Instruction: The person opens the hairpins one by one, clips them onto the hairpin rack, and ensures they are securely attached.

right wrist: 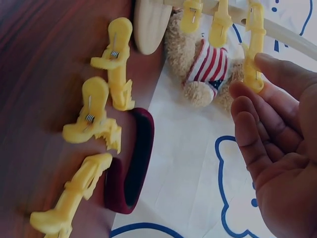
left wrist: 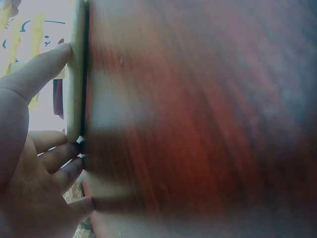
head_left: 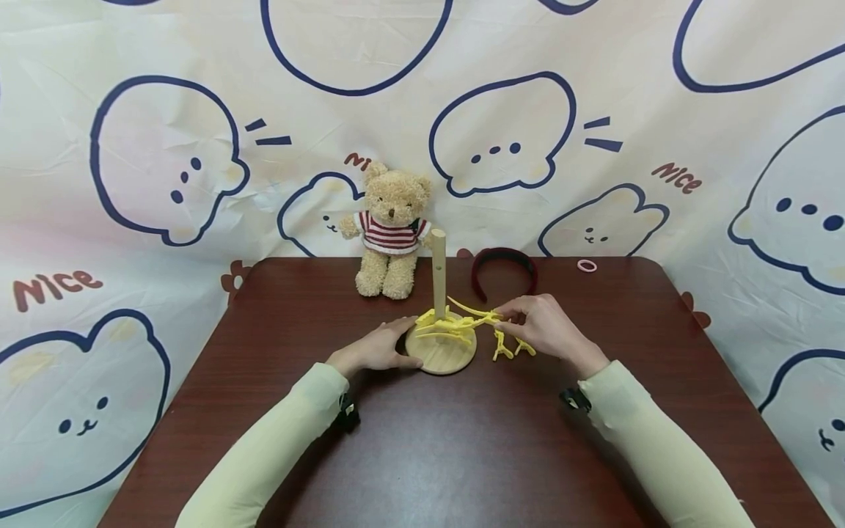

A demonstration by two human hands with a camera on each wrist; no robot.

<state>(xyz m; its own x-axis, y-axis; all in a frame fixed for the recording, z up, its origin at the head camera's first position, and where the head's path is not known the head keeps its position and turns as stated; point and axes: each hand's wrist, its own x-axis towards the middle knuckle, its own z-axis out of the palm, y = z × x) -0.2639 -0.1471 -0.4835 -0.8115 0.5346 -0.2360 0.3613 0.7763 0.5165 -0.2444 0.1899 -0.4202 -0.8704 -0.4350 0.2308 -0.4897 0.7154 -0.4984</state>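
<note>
A wooden stand with a round base (head_left: 441,364) and an upright post (head_left: 439,279) stands on the table. My left hand (head_left: 379,348) holds the left rim of the base between thumb and fingers. Around the foot of the post lie yellow plastic parts (head_left: 455,323) with thin arms. Just right of the base, my right hand (head_left: 548,326) pinches a yellow clip (right wrist: 256,44) between thumb and fingertips; more yellow clips (right wrist: 218,29) show beside it in the right wrist view. Loose yellow clips (right wrist: 118,64) with metal springs lie on the table below that hand.
Behind the stand a teddy bear (head_left: 389,213) in a striped shirt sits against the patterned backdrop. A dark red headband (head_left: 477,279) stands at the back, right of the post. Near the far right edge of the brown table (head_left: 449,455) lies a pink ring (head_left: 587,266).
</note>
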